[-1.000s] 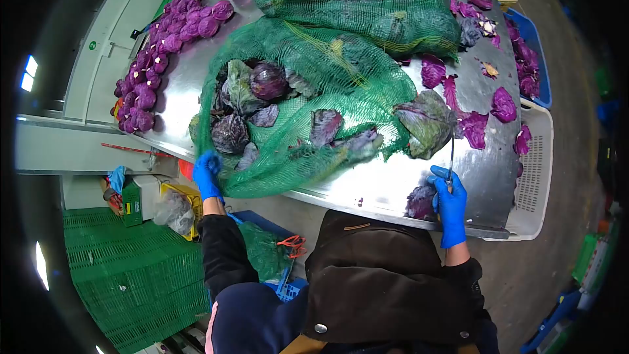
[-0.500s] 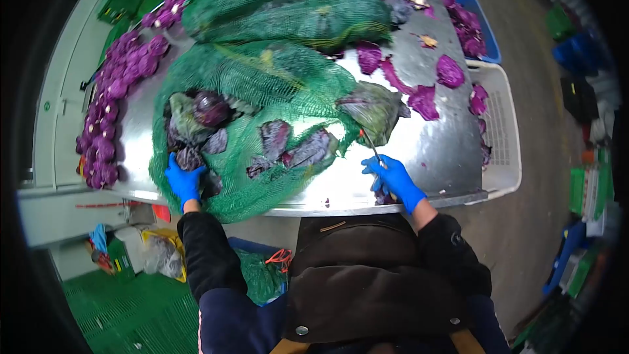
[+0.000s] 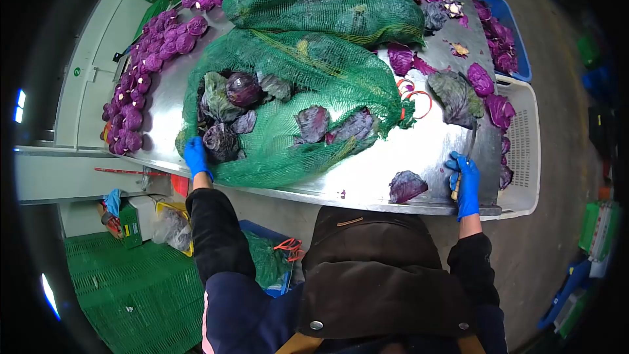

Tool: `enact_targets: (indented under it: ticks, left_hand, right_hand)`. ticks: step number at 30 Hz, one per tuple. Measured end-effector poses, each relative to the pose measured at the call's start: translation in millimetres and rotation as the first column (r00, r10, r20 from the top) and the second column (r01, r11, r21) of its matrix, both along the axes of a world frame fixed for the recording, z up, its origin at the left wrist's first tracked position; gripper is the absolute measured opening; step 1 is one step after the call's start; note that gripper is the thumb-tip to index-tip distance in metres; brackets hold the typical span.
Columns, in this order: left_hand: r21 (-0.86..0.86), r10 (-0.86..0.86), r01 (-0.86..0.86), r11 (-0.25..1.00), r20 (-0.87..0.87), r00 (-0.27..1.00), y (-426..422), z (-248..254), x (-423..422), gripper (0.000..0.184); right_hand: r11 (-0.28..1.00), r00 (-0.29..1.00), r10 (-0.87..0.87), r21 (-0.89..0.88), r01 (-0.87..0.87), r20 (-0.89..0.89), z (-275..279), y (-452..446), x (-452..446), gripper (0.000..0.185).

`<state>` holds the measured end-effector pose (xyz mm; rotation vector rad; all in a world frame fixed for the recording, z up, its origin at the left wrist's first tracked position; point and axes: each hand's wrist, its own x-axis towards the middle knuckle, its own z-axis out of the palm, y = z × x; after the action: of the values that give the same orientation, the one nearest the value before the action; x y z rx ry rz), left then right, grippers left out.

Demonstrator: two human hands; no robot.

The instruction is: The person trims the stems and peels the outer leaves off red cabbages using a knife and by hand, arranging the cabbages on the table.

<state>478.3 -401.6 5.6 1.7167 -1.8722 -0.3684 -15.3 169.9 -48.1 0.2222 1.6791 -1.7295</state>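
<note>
My left hand [image 3: 196,157], in a blue glove, is closed at the lower left edge of an opened green net bag [image 3: 288,151], beside a dark cabbage [image 3: 221,141]. Inside the opening lie another purple cabbage [image 3: 243,89] and loose leaves. My right hand [image 3: 466,180], also gloved, grips a knife [image 3: 473,139] by its light handle near the table's front right. The blade points up to a large green-purple leaf [image 3: 454,97]. A red tie [image 3: 418,103] shows at the bag's right end. One dark leaf [image 3: 407,186] lies at the front edge.
Trimmed purple cabbages [image 3: 153,61] line the metal table's left side. A full net bag [image 3: 321,3] lies at the back. Off the right side stand a blue bin [image 3: 522,59] of leaves and a white crate [image 3: 527,157]. Green crates [image 3: 131,288] are at the lower left.
The large leaf has moved right, away from the bag's end, and the red tie now shows. My right hand has moved right with the knife. My left hand has shifted about the bag's edge.
</note>
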Motion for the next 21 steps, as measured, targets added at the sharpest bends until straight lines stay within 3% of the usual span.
enact_targets:
  ticks: [1,2,5,7,8,9,12,15,18,20,21]
  left_hand:
    - [0.093,0.015,-0.027,0.995,0.133,0.991,-0.6,-9.8,-1.1,0.04]
    - [0.117,-0.016,0.013,0.993,0.024,1.0,27.7,12.1,-28.4,0.042]
    - [0.026,-0.186,0.194,0.981,-0.189,0.964,52.3,-1.8,-42.6,0.053]
    - [-0.135,-0.162,0.174,0.976,0.092,0.982,77.7,-0.4,-58.3,0.072]
    - [-0.216,-0.121,0.134,0.967,0.073,0.99,87.4,1.0,-67.8,0.087]
    - [-0.212,-0.125,0.137,0.968,0.071,0.99,83.7,-1.8,-69.3,0.087]
    - [0.04,-0.055,0.048,0.998,0.191,0.98,70.3,-2.1,-71.7,0.093]
    - [0.164,-0.003,-0.019,0.986,0.133,0.991,56.6,-3.9,-75.0,0.092]
    - [0.067,-0.046,0.036,0.997,0.157,0.987,46.9,-12.7,-69.9,0.085]
    - [0.096,-0.156,0.188,0.978,-0.272,0.95,39.1,-30.7,-51.2,0.074]
    - [0.086,-0.174,0.213,0.973,-0.333,0.927,38.9,-33.0,-46.8,0.07]
  right_hand:
    - [1.0,0.999,0.006,0.029,-0.004,-0.044,5.9,-1.5,4.4,0.029]
    - [0.999,0.996,0.04,0.016,-0.039,-0.081,6.2,-2.8,8.4,0.029]
    - [0.998,0.986,0.057,0.01,-0.056,-0.159,14.2,-7.7,28.2,0.029]
    - [0.997,0.98,0.074,0.03,-0.069,-0.184,21.6,-12.1,39.9,0.027]
    - [0.993,0.975,0.121,0.04,-0.115,-0.188,28.8,-15.3,46.1,0.026]
    - [0.986,0.967,0.166,0.053,-0.159,-0.192,33.1,-18.4,50.7,0.024]
    - [0.963,0.942,0.267,0.104,-0.25,-0.202,35.6,-31.9,54.6,0.019]
    - [0.944,0.924,0.326,0.13,-0.305,-0.199,33.9,-53.9,41.3,0.018]
    - [0.966,0.966,0.258,0.001,-0.258,-0.002,9.5,-59.3,2.4,0.025]
    - [0.99,0.989,0.141,0.005,-0.141,0.042,-6.9,-44.4,-23.8,0.029]
    - [0.996,0.997,0.079,0.039,-0.08,0.025,-9.3,-38.3,-28.6,0.03]
